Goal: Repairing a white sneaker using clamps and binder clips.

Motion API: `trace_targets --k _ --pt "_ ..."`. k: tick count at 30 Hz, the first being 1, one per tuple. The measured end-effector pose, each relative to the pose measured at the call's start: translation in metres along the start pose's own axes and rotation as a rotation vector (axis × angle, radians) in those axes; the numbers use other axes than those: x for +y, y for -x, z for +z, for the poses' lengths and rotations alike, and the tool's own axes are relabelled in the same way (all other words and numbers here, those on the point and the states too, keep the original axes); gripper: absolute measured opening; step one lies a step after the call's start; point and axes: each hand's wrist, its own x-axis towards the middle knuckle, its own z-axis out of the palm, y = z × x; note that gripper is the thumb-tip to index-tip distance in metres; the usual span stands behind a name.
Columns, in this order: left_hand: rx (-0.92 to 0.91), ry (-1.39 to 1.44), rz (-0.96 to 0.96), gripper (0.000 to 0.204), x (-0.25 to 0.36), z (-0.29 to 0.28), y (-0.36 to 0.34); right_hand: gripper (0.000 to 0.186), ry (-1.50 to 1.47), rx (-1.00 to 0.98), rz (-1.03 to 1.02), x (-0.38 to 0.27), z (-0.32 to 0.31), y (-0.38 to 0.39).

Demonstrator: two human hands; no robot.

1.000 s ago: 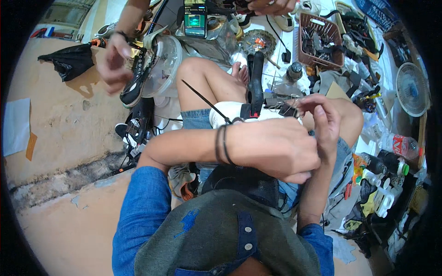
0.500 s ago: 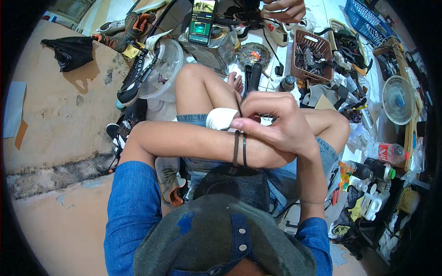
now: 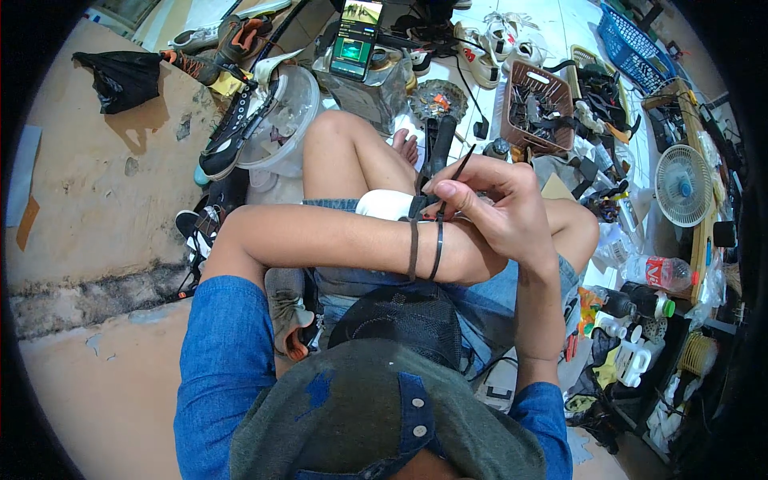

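My left forearm lies across my lap. Two dark bands circle its wrist, and my left hand (image 3: 472, 254) is bent beyond them with its fingers hidden. Above it, my right hand (image 3: 494, 204) pinches a thin black pointed strip (image 3: 462, 164) between thumb and forefinger. The strip's tip sticks up past the fingers; whether it joins the wrist band below, I cannot tell. Beside the pinch, a smooth white piece (image 3: 382, 205), perhaps part of a shoe, rests between my thighs behind the forearm. A black upright bar (image 3: 441, 144) rises just beyond my hands.
A lit phone (image 3: 353, 40) leans at the far side near a round tray (image 3: 438, 102). Brown basket (image 3: 512, 120) holds metal tools. Several shoes, a clear tub (image 3: 308, 88), a fan (image 3: 684, 182) and bottles (image 3: 662, 272) surround me. A wall (image 3: 88, 200) stands left.
My right hand has turned, and the black strip's tip now shows above its fingers. The white piece is more covered by the forearm. Another person's hand at the far edge has left view.
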Motion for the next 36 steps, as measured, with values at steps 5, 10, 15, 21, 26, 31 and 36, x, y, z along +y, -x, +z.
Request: trace_targets --k 5,10,15,21,26,31,36 --pt "-0.067 -0.016 -0.069 0.023 0.004 -0.008 0.006 0.014 0.291 -0.064 -0.120 -0.022 0.009 -0.008" --pt "-0.161 -0.217 -0.136 0.023 0.009 -0.015 -0.006 0.013 0.311 -0.052 -0.029 -0.022 0.012 0.001" --pt "-0.220 -0.185 -0.150 0.024 0.015 -0.017 -0.002 0.011 0.224 -0.094 -0.147 -0.015 0.023 -0.003" --pt "-0.268 -0.053 -0.110 0.024 0.006 -0.024 -0.005 0.013 0.288 -0.053 -0.289 -0.022 0.019 -0.006" --pt "-0.319 0.050 -0.100 0.024 0.018 -0.023 0.010 0.013 0.170 -0.111 -0.117 -0.013 0.005 -0.009" --pt "-0.282 0.160 0.043 0.027 0.022 -0.011 -0.003 0.023 -0.217 -0.088 0.128 0.023 0.004 0.008" --pt "-0.036 0.250 0.144 0.030 0.021 -0.029 0.000 0.031 -0.547 -0.099 0.161 0.049 0.030 0.005"
